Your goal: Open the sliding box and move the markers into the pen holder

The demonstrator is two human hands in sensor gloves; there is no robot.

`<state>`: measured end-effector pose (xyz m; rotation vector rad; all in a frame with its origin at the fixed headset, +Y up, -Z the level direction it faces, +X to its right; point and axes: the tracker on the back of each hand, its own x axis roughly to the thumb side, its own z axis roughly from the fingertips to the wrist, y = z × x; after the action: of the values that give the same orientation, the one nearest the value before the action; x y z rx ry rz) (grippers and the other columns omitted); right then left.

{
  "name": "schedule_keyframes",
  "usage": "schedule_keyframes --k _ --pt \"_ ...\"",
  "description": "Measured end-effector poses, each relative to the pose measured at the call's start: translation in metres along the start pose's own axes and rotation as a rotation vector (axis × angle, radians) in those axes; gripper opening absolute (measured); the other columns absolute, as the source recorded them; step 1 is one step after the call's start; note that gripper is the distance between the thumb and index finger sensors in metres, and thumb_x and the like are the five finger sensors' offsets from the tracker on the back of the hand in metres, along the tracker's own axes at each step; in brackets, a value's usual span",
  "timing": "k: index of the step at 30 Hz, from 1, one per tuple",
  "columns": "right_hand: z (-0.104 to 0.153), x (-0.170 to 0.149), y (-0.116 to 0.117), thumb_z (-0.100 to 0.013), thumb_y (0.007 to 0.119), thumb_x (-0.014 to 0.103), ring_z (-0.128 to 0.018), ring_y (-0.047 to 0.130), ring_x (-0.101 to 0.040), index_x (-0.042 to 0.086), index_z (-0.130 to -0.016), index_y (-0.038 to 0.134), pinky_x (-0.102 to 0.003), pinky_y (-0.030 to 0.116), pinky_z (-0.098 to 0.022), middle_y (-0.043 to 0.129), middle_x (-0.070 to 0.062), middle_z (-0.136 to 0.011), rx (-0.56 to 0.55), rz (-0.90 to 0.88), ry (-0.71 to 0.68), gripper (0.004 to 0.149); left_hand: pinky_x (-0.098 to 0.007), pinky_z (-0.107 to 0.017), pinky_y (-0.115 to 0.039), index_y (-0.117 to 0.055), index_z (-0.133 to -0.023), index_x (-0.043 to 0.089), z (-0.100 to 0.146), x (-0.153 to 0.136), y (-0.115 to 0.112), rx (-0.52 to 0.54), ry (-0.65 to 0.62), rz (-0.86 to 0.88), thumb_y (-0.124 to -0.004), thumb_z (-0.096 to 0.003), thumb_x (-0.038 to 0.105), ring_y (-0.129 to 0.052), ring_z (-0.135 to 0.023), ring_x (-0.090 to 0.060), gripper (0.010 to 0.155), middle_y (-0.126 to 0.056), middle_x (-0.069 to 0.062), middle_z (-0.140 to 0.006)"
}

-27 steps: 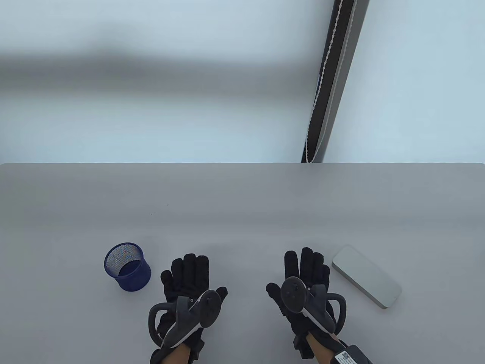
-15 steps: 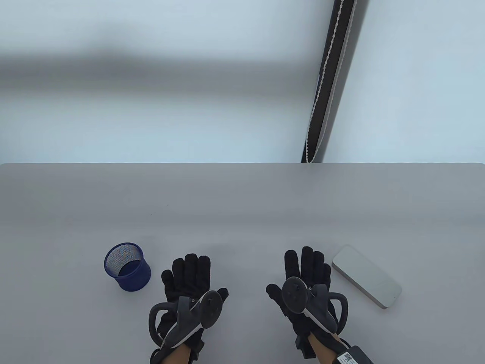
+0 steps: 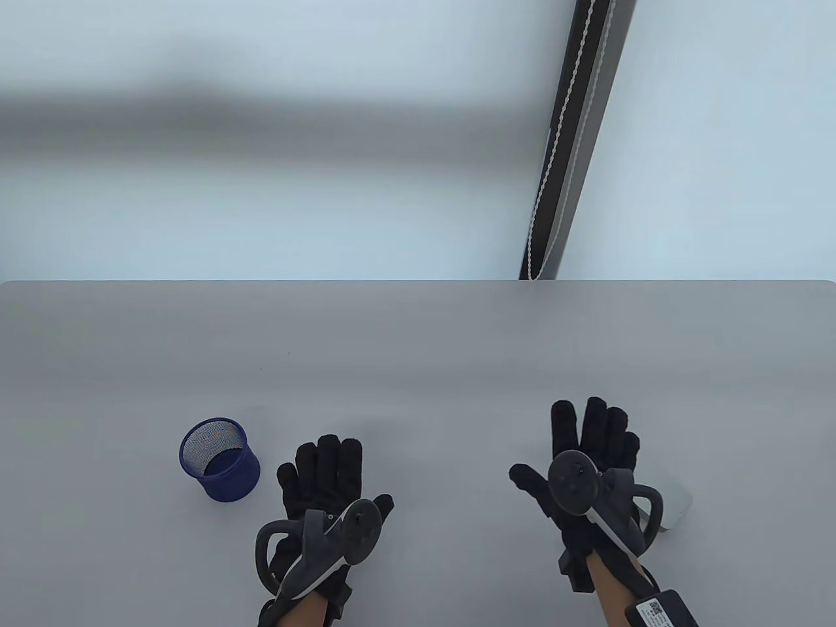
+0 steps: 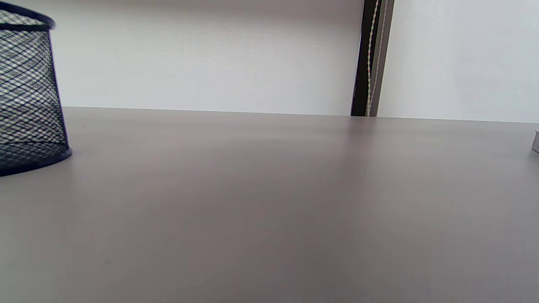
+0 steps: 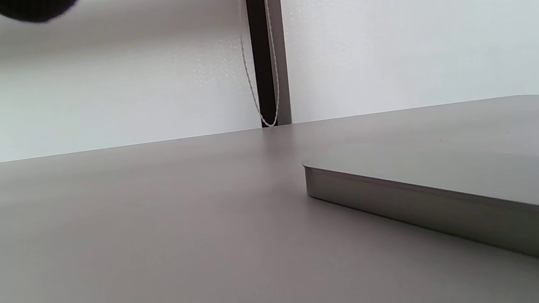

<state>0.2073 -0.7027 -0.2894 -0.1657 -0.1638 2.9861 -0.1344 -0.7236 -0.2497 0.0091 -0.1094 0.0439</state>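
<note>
**Right hand spread over the tin, lid not yet slid**

The right hand [image 3: 588, 470] is held above the flat silver box [image 3: 679, 506], fingers straight and spread, nothing gripped. Most of the box is hidden beneath the palm and tracker in the table view; only its near right corner is seen past the wrist. Whether the lid is actually touched cannot be told. In the right wrist view the box [image 5: 421, 198] is shown shut, lying flat, so the markers are judged to be inside it, unseen.

The left hand [image 3: 323, 480] is laid flat on the table [image 3: 418, 353], fingers straight and relaxed, nothing held, probably kept ready to brace the box once sliding begins.

The blue mesh pen holder [image 3: 220, 459] is stood upright just to the left of the left fingers, well apart from the box. Nothing is placed between holder and box except the left hand itself. A beaded cord [image 3: 562, 137] is hung against the wall far beyond the fingertips, out of the way.
</note>
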Motion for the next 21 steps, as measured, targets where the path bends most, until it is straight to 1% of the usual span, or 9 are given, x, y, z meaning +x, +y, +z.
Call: schedule_keyframes --k 3,5,9,11,13,16,17,19,21 --pt "-0.006 -0.029 0.000 -0.032 0.066 0.075 -0.098 -0.003 -0.046 0.030 -0.101 0.002 -0.067 0.012 -0.071 -0.005 -0.018 -0.105 0.018 0.036 0.062 0.104 -0.068 -0.077 -0.033 -0.017 -0.120 0.016 0.000 0.000 -0.001 -0.006 0.000 -0.004 -0.042 -0.0541 0.069 -0.032 -0.112 -0.052 0.088 -0.025 -0.022 -0.127" --pt "-0.010 -0.048 0.002 -0.032 0.065 0.075 -0.097 -0.005 -0.048 0.030 -0.100 -0.001 -0.068 0.012 -0.070 -0.007 -0.019 -0.103 0.057 0.034 0.116 0.105 -0.068 -0.077 -0.033 -0.017 -0.120 0.016 0.000 0.000 -0.002 -0.011 0.000 -0.008 -0.042 -0.0540 0.069 -0.032 -0.112 -0.052 0.088 -0.025 -0.022 -0.127" --pt "-0.015 -0.081 0.013 -0.031 0.066 0.075 -0.098 -0.003 -0.048 0.031 -0.098 -0.004 -0.069 0.013 -0.071 -0.007 -0.020 -0.103 0.143 -0.010 0.210 0.106 -0.068 -0.077 -0.033 -0.017 -0.120 0.016 -0.001 -0.001 -0.003 -0.021 0.003 -0.011 -0.042 -0.0540 0.069 -0.032 -0.112 -0.052 0.088 -0.025 -0.022 -0.127" --pt "-0.016 -0.094 0.020 -0.031 0.066 0.075 -0.098 -0.004 -0.047 0.031 -0.097 -0.004 -0.068 0.013 -0.071 -0.006 -0.020 -0.103 0.170 0.008 0.254 0.106 -0.068 -0.077 -0.033 -0.017 -0.120 0.016 -0.001 0.000 -0.003 -0.027 0.000 -0.012 -0.042 -0.0540 0.069 -0.032 -0.112 -0.052 0.088 -0.025 -0.022 -0.127" --pt "-0.017 -0.102 0.026 -0.031 0.066 0.075 -0.097 -0.005 -0.047 0.030 -0.097 -0.004 -0.067 0.012 -0.071 -0.007 -0.020 -0.103 0.209 0.022 0.279 0.106 -0.068 -0.077 -0.033 -0.017 -0.120 0.016 0.000 0.001 -0.004 -0.028 -0.004 -0.023 -0.042 -0.0540 0.069 -0.032 -0.112 -0.052 0.088 -0.025 -0.022 -0.127" --pt "-0.018 -0.111 0.038 -0.032 0.065 0.075 -0.096 -0.009 -0.046 0.030 -0.095 -0.007 -0.066 0.009 -0.071 -0.011 -0.021 -0.100 0.316 0.065 0.316 0.106 -0.068 -0.077 -0.033 -0.017 -0.120 0.016 0.000 0.001 -0.004 -0.030 -0.009 -0.026 -0.042 -0.0539 0.069 -0.032 -0.112 -0.052 0.088 -0.025 -0.022 -0.127" --pt "-0.018 -0.113 0.041 -0.032 0.064 0.076 -0.096 -0.009 -0.046 0.027 -0.095 -0.007 -0.066 0.009 -0.071 -0.011 -0.022 -0.099 0.341 0.083 0.329 0.106 -0.068 -0.077 -0.033 -0.017 -0.120 0.016 0.000 0.001 -0.003 -0.031 -0.010 -0.025 -0.042 -0.0538 0.069 -0.032 -0.112 -0.052 0.089 -0.025 -0.022 -0.127" --pt "-0.017 -0.117 0.046 -0.032 0.061 0.076 -0.095 -0.008 -0.046 0.021 -0.097 -0.005 -0.065 0.009 -0.071 -0.010 -0.023 -0.099 0.350 0.081 0.349 0.108 -0.068 -0.077 -0.033 -0.017 -0.120 0.016 0.000 0.001 -0.003 -0.033 -0.010 -0.023 -0.042 -0.0538 0.069 -0.032 -0.112 -0.052 0.089 -0.025 -0.022 -0.127" --pt "-0.017 -0.120 0.049 -0.032 0.061 0.076 -0.096 -0.006 -0.046 0.018 -0.098 -0.001 -0.065 0.010 -0.071 -0.008 -0.023 -0.100 0.356 0.079 0.364 0.107 -0.068 -0.077 -0.033 -0.017 -0.120 0.016 0.000 0.001 -0.003 -0.033 -0.010 -0.020 -0.042 -0.0538 0.069 -0.032 -0.112 -0.052 0.089 -0.025 -0.022 -0.127"
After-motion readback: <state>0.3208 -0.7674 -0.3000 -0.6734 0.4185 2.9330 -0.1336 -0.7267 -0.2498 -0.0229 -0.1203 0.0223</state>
